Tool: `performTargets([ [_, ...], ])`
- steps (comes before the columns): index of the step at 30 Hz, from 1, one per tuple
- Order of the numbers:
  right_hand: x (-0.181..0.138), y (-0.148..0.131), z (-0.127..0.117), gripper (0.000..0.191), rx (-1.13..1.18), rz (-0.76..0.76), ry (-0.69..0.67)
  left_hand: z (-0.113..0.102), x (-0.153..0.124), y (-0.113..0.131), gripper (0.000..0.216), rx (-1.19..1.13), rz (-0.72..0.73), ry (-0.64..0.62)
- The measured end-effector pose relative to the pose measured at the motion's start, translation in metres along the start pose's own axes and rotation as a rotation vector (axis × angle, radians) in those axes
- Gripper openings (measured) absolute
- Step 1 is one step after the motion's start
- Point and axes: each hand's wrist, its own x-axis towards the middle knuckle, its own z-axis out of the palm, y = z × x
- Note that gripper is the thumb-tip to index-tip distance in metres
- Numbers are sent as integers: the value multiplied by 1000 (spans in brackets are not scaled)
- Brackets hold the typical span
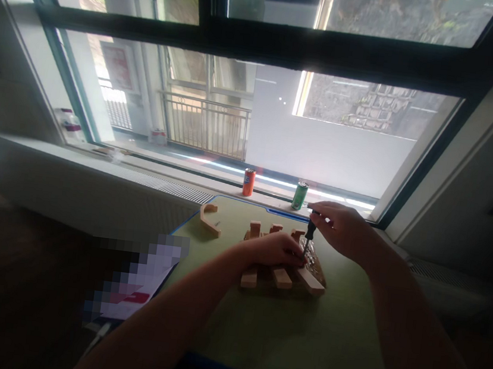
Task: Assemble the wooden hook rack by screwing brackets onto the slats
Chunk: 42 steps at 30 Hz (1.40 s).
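Observation:
A small wooden frame of several light slats [282, 276] lies on the green mat [281, 338]. My left hand [275, 249] rests on top of the slats with its fingers curled, pressing them down. My right hand [340, 227] is closed round the top of a black-handled screwdriver [309, 235], which stands upright with its tip at the right side of the slats, beside my left fingertips. A clear plastic bag [317, 264] lies under the frame's right end.
A separate curved wooden piece [210, 219] lies at the mat's far left. An orange can [248, 182] and a green can [299, 195] stand on the window sill behind. A paper sheet [139, 285] hangs off the table's left edge.

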Motion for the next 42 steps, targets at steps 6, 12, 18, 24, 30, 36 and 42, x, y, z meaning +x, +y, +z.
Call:
performTargets([
  [6, -1, -9, -2, 28, 29, -19, -28, 2, 0, -4, 27, 10, 2, 17],
  [12, -1, -7, -2, 32, -65, -51, -12, 3, 0, -6, 27, 23, 13, 30],
  [18, -2, -6, -3, 30, 29, -42, -45, 2, -2, -3, 28, 42, 15, 35],
  [24, 1, -4, -3, 28, -140, -5, -31, 1, -3, 2, 27, 57, -21, 37],
  [30, -1, -10, -3, 26, -60, -39, -18, 2, -1, -2, 28, 45, -57, 35],
  [36, -2, -10, -8, 25, -29, -55, -22, 3, -1, -2, 26, 43, -24, 33],
  [42, 0, -7, -8, 31, -203, 20, -16, 2, -1, 4, 24, 44, -16, 41],
])
